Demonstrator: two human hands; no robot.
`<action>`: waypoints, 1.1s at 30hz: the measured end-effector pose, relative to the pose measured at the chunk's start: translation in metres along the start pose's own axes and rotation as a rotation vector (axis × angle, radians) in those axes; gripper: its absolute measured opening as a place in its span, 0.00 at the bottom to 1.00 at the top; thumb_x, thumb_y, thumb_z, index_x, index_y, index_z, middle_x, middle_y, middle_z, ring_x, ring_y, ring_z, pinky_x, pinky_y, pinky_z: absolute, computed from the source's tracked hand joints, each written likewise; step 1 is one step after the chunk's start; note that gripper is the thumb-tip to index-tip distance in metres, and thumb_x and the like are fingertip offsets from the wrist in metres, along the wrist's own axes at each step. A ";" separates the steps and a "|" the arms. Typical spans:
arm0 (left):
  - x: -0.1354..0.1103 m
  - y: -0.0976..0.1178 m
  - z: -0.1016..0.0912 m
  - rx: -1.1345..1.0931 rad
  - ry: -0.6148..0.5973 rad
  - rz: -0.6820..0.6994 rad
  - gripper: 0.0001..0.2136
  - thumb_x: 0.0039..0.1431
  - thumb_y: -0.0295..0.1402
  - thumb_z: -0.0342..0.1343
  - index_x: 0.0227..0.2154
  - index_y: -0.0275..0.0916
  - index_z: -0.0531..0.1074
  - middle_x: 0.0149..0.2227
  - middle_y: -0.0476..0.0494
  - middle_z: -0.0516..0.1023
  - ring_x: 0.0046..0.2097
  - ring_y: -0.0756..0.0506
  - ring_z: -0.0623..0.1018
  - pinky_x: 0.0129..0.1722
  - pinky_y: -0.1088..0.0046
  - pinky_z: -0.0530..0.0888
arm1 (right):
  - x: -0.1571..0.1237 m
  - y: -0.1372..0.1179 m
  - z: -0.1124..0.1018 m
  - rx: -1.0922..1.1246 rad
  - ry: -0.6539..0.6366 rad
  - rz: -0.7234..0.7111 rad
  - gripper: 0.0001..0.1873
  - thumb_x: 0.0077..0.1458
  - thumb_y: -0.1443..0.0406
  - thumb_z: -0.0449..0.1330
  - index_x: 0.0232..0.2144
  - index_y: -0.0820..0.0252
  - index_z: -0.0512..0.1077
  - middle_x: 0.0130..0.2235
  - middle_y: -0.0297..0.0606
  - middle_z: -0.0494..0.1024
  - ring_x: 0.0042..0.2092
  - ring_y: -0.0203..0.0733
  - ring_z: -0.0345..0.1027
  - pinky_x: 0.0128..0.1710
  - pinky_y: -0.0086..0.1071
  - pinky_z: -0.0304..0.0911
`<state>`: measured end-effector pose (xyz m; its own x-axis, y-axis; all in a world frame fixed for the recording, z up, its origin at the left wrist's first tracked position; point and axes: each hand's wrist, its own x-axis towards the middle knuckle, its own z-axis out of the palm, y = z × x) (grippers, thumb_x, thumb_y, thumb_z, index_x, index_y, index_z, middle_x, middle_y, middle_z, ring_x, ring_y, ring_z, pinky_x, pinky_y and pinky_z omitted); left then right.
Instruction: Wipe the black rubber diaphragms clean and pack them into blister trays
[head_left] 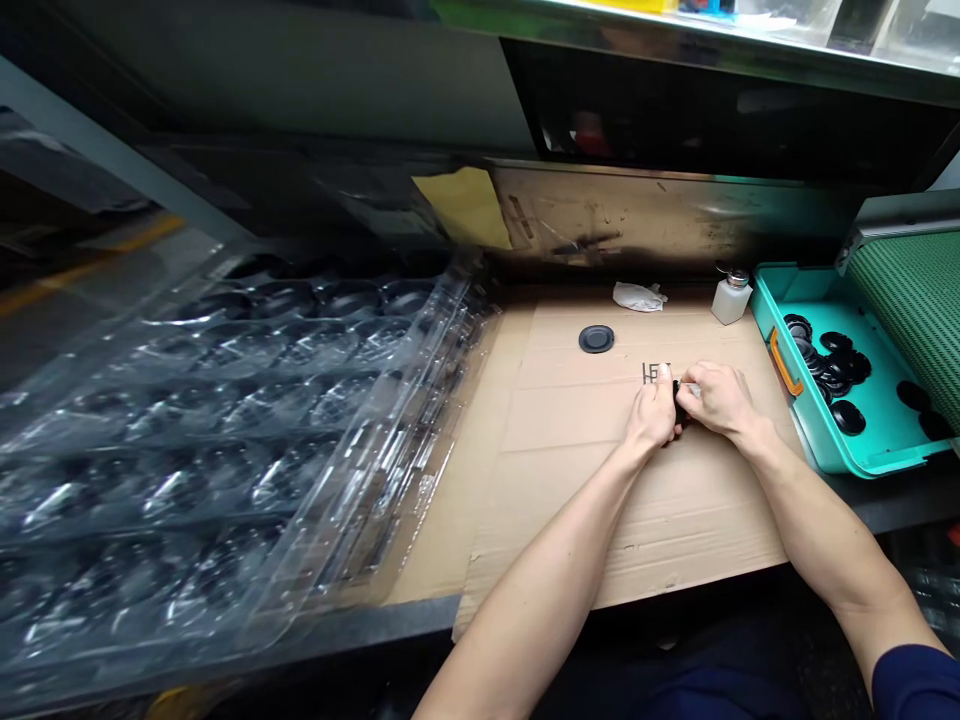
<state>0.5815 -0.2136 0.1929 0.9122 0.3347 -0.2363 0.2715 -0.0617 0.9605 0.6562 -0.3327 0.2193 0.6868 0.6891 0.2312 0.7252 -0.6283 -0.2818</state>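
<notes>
Two bare hands meet over a cardboard sheet (pixel 637 520), and we see them close together just right of its middle. The left hand (pixel 652 412) and the right hand (pixel 716 400) are both clamped on a small black part (pixel 679 400), pinching it between their fingers. We see only a sliver of it between them, so we cannot tell its shape. A pale bit shows beside it, under the right fingers, too small and hidden for us to name.

Just above the hands we see dark marks (pixel 656 373) on the cardboard, partly covered by the left fingers. Farther up and to the left, a black disc (pixel 596 339) lies flat on the sheet, well apart from both hands. Near the sheet's far edge we find a crumpled white cloth (pixel 639 296) and a plastic pump bottle (pixel 731 300) standing upright.

To the right, beside the sheet, sits a teal tray (pixel 825 460) with an orange handle (pixel 784 362), holding loose black discs (pixel 836 365). A green ribbed mat (pixel 919 300) leans over its far end. To the left, stacked clear blister trays (pixel 187 450) cover much of the bench, their pockets showing dark shapes we cannot make out through the glare. Behind the sheet stands a stained metal panel (pixel 600 210) with yellow paper (pixel 465 205) on it
</notes>
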 end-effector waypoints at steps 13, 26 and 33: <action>0.004 -0.004 -0.001 -0.048 0.015 -0.039 0.40 0.69 0.62 0.28 0.18 0.38 0.71 0.13 0.41 0.69 0.13 0.49 0.68 0.13 0.75 0.63 | 0.000 0.001 0.008 0.033 0.043 -0.023 0.07 0.61 0.64 0.58 0.33 0.55 0.77 0.39 0.37 0.82 0.37 0.41 0.72 0.35 0.32 0.56; -0.001 -0.005 0.003 -0.003 0.037 0.052 0.40 0.70 0.61 0.28 0.20 0.38 0.72 0.14 0.42 0.70 0.15 0.48 0.72 0.16 0.75 0.67 | -0.001 0.003 0.016 0.051 0.085 -0.039 0.08 0.63 0.64 0.58 0.34 0.56 0.76 0.39 0.37 0.82 0.37 0.40 0.72 0.36 0.31 0.57; 0.002 -0.009 0.003 -0.032 0.035 0.033 0.40 0.68 0.63 0.29 0.17 0.39 0.71 0.13 0.41 0.70 0.14 0.48 0.70 0.15 0.75 0.65 | -0.001 0.000 0.017 0.008 0.078 -0.022 0.09 0.64 0.64 0.56 0.35 0.55 0.76 0.40 0.38 0.81 0.39 0.42 0.73 0.36 0.31 0.57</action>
<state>0.5821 -0.2149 0.1838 0.9090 0.3659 -0.1998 0.2312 -0.0436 0.9719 0.6547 -0.3269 0.2032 0.6730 0.6718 0.3094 0.7396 -0.6103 -0.2838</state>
